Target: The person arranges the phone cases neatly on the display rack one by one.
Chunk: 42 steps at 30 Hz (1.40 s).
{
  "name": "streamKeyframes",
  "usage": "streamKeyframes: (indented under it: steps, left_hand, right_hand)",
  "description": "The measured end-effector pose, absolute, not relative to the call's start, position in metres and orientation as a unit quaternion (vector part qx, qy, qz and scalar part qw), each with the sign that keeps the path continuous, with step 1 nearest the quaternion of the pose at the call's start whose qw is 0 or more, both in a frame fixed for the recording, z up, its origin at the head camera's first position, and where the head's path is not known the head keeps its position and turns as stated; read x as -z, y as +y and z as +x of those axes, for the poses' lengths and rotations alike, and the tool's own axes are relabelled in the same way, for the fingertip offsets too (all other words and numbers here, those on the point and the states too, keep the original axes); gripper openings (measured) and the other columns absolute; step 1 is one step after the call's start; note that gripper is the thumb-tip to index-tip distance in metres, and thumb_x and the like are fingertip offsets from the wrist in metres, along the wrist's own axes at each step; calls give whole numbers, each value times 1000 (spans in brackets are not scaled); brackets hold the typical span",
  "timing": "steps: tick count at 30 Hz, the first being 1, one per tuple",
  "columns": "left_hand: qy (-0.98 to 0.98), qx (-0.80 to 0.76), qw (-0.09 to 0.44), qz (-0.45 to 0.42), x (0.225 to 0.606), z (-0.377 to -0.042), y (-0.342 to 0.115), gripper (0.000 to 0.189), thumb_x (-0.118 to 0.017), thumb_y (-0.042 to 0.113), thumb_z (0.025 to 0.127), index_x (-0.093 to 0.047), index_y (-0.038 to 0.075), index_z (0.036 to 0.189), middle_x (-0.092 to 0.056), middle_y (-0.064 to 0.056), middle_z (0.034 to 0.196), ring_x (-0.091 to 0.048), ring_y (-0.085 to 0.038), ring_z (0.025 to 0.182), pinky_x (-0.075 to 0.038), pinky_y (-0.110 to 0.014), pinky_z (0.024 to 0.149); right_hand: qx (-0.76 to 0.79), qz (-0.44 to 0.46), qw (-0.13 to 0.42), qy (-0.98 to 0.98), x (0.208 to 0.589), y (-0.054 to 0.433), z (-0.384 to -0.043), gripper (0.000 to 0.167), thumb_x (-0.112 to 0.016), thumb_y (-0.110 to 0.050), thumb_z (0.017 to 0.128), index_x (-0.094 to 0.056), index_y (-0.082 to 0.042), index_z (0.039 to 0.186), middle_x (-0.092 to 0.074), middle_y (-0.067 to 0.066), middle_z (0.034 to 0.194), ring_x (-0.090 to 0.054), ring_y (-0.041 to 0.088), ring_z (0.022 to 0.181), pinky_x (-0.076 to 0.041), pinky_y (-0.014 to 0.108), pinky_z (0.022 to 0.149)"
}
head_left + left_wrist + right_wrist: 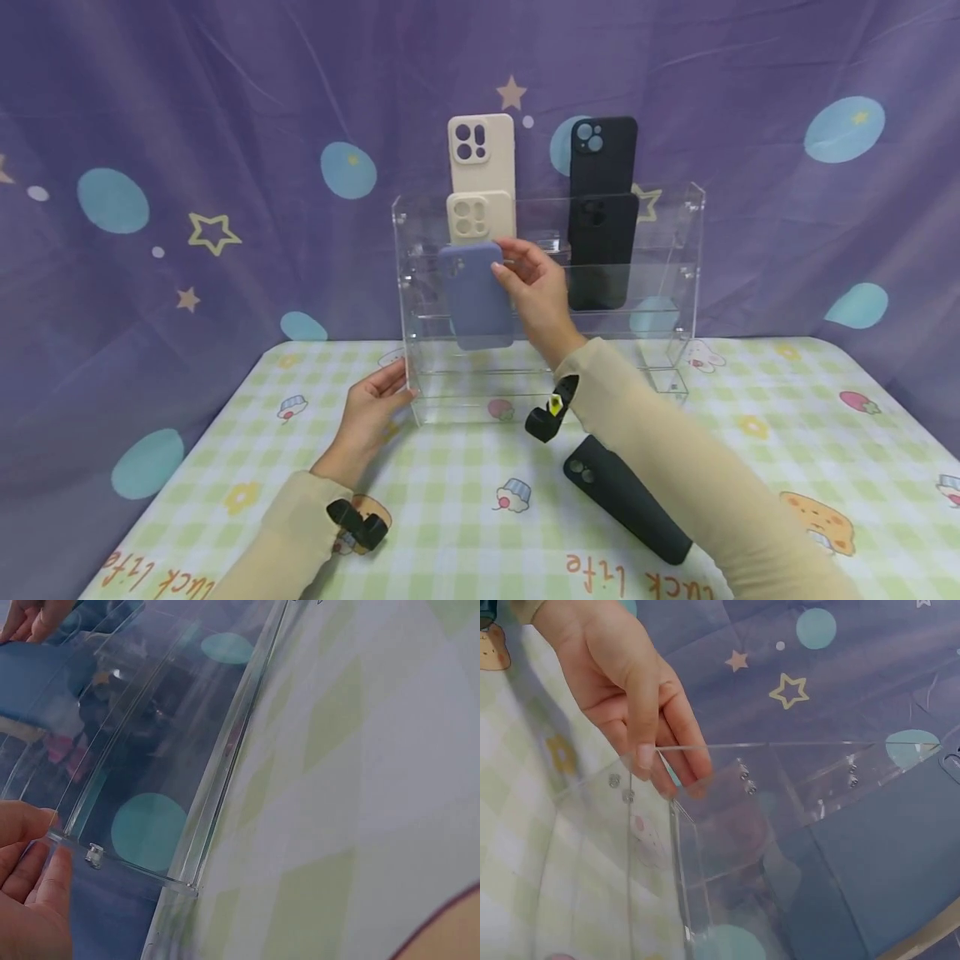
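A lavender-blue phone case [480, 300] stands upright in a lower tier of a clear acrylic display rack [543, 404]. My right hand [536, 292] pinches its upper right edge between thumb and fingers. On the rack's left side panel, my left hand [375, 408] grips the edge, thumb in front; the left wrist view shows that hand [34, 877] with the panel between thumb and fingers. Behind the blue case rise two cream phone cases, a lower one [480, 215] and a taller-standing one [498, 177]. The right wrist view catches the blue case [855, 855] through clear plastic.
Two black phone cases, one higher [607, 167] and one lower [600, 258], stand at the rack's right. Another black phone case [630, 504] lies on the checked tablecloth [450, 550], partly under my right forearm. A purple curtain [262, 125] hangs close behind the rack.
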State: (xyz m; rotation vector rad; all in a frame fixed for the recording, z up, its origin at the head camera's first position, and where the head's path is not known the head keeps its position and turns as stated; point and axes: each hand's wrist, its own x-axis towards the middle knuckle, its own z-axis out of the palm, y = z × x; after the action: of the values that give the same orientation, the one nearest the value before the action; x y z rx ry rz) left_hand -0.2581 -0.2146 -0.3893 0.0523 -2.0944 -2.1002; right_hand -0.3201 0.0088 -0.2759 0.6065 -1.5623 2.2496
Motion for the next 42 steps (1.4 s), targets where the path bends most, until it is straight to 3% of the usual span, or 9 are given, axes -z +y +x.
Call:
streamKeyframes:
  steps: [12, 21, 31, 38, 42]
  left_hand:
    - [-703, 706, 84, 22, 390, -256, -214, 52, -59, -14, 82, -47, -8, 132, -47, -24, 136, -58, 3, 95, -50, -15, 85]
    - [-709, 700, 84, 21, 390, -256, -215, 52, -59, -14, 82, -47, -8, 132, -47, -25, 136, -59, 4, 94, -50, -15, 85]
    - [-720, 689, 77, 27, 389, -258, -217, 52, -60, -12, 83, -47, -6, 133, -47, -23, 137, -57, 4, 96, -50, -16, 85]
    - [-722, 687, 79, 26, 388, -258, -216, 52, -60, -12, 83, -47, -6, 133, -48, -23, 136, -58, 2, 97, -49, -15, 85]
    - [-723, 685, 82, 26, 388, -258, -216, 51, -60, -11, 83, -48, -6, 132, -48, -23, 136, -57, -3, 102, -49, -14, 85]
  right_hand:
    - [-823, 144, 167, -524, 297, -1, -315, 33, -63, 12, 82, -60, 10, 115, -65, -8, 83, -59, 3, 80, -50, 15, 73]
    - [-792, 90, 135, -589, 305, 8, -317, 28, -68, 2, 84, -65, 6, 111, -67, -4, 80, -57, 2, 68, -46, 15, 56]
    - [-739, 62, 82, -666, 298, 17, -317, 27, -71, -14, 84, -69, 3, 105, -70, 13, 102, -64, 8, 82, -56, 26, 76]
    - [-702, 57, 112, -701, 296, 22, -312, 27, -75, -18, 82, -72, 4, 97, -71, 17, 95, -67, 13, 72, -58, 27, 70]
    - [-681, 54, 114, -721, 294, 24, -309, 29, -75, -25, 81, -74, -1, 97, -72, 13, 95, -69, 16, 75, -58, 26, 69]
